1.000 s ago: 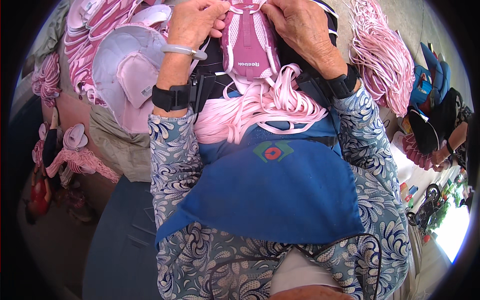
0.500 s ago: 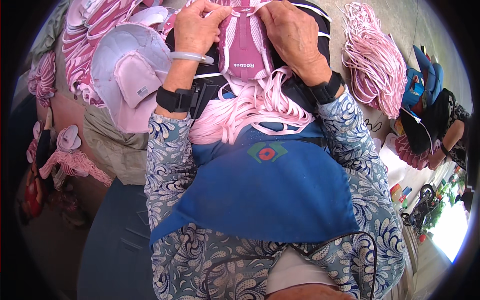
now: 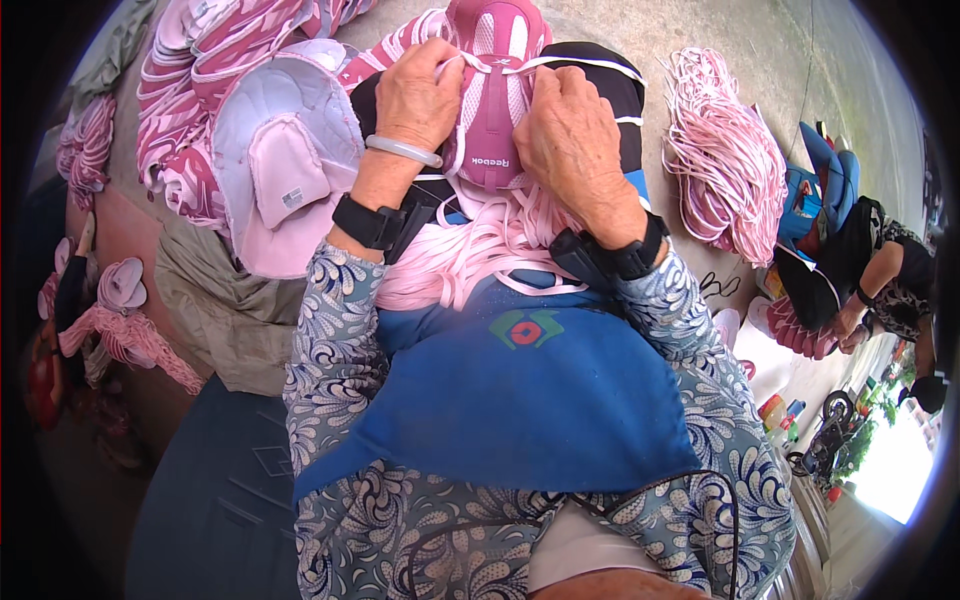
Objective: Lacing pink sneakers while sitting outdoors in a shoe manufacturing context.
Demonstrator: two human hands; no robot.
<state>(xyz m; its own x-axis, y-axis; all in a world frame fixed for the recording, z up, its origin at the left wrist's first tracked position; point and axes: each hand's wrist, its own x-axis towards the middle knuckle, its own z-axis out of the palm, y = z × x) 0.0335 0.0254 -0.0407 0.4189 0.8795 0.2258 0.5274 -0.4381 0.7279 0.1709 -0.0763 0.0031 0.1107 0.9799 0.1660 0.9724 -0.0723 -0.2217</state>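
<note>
Head view: a pink and white mesh shoe upper (image 3: 492, 120) is resting between the two hands at the wearer's knees, its length running away from the body. A narrow white lace (image 3: 497, 66) is crossing the upper's front. The left hand (image 3: 420, 95), wearing a pale smooth bangle (image 3: 404, 151), is curling nearly closed, and its thumb and forefinger are gripping the lace at the upper's left edge. The right hand (image 3: 572, 135) is bending its fingers inward against the upper's right side; its fingertips are lying hidden, so its hold cannot be told. A loose heap of flat pale-pink laces (image 3: 440, 265) is spreading over the lap, just below the upper, above a blue cloth apron (image 3: 500, 410). To the left, a pale lilac and pink hollow fabric piece (image 3: 285, 165) is lying near a stack of pink and white shoe uppers (image 3: 180, 105). To the right, a long bundle of pink laces (image 3: 725, 165) is lying on the grey floor (image 3: 690, 25). Farther right, a co-worker's hand (image 3: 848, 322) is showing near other pink pieces (image 3: 795, 325)
</note>
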